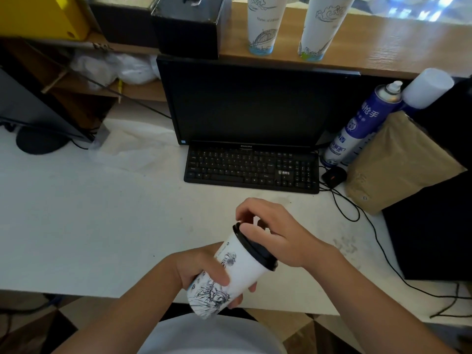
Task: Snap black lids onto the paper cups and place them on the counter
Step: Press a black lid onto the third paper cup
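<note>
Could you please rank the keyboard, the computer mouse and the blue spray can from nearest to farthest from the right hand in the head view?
From the right hand:
1. Keyboard, just beyond it on the desk.
2. Computer mouse, right of the keyboard.
3. Blue spray can, farther back right.

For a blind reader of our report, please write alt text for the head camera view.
A left hand holds a tilted white printed paper cup while the right hand presses a round black plastic lid onto it, above a white desk. Behind stand a black keyboard and a dark monitor.
</note>
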